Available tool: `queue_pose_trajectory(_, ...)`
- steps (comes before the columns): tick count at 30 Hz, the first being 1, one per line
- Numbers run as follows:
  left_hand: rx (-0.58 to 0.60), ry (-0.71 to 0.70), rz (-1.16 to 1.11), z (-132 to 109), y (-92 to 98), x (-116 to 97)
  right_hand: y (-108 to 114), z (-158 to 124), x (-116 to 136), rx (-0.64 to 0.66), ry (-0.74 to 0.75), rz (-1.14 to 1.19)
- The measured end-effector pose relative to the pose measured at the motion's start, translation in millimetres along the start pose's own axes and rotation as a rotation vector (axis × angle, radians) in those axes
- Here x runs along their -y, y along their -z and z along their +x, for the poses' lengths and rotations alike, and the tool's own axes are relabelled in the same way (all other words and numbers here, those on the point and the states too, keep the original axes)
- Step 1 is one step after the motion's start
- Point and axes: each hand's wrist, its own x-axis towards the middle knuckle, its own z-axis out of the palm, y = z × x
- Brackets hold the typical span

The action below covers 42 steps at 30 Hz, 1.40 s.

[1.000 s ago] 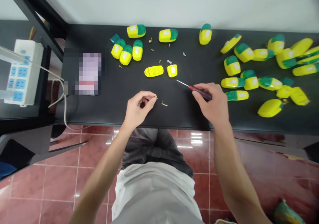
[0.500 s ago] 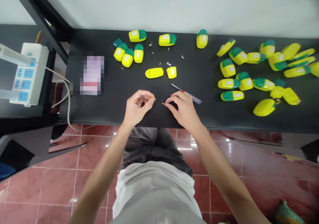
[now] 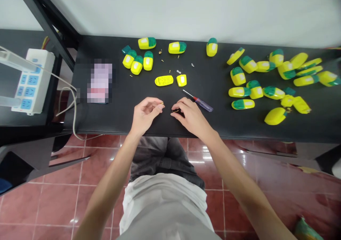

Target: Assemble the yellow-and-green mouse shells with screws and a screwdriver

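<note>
My left hand [image 3: 146, 112], over the front of the black table, pinches a tiny brass-coloured metal part [image 3: 161, 103] between thumb and fingertips. Its exact kind is too small to make out. A short way to the right, my right hand [image 3: 188, 112] has a thin brass-coloured strip [image 3: 175, 111] between thumb and fingers. The two hands are apart. Just behind them lie a hollow yellow shell half [image 3: 164, 80] and a small yellow cover [image 3: 182, 80] with a white patch. Beside my right hand rests a screwdriver [image 3: 202, 104] with a clear purple handle.
Small screws [image 3: 169, 71] and bits lie scattered behind the shell. Yellow-and-green cases [image 3: 136, 65] stand at the back left, with many more cases [image 3: 238, 76] on the right. A blurred-out object [image 3: 99, 83] and a white power strip [image 3: 33, 80] with cables are at the left.
My right fingers have shifted around the brass strip, which now sits deeper between them instead of sticking out past the tips. My left hand keeps its pinch. The view has shifted slightly.
</note>
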Motion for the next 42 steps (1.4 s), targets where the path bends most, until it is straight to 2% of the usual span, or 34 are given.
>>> queue_pose_trajectory(7,0.002,-0.003,-0.057,0,1.1,0,-3,5,-2,-0.041,-0.013,0.013)
queue_pose_trajectory(12,0.005,-0.015,-0.097,0,0.5,1,-3,5,-1,-0.137,-0.032,0.100)
queue_pose_trajectory(15,0.004,-0.023,-0.114,1,-0.4,1,-1,5,-1,-0.175,-0.085,0.286)
queue_pose_trajectory(20,-0.011,-0.010,-0.093,2,-0.7,2,8,6,0,0.029,-0.231,0.823)
queue_pose_trajectory(23,-0.029,0.006,-0.084,3,0.6,4,13,6,1,0.064,-0.276,0.958)
queue_pose_trajectory(33,-0.073,0.026,-0.154,3,-0.6,2,13,10,1,0.087,-0.266,0.855)
queue_pose_trajectory(42,-0.042,0.026,-0.114,2,-1.0,1,17,13,2,0.085,-0.243,0.828)
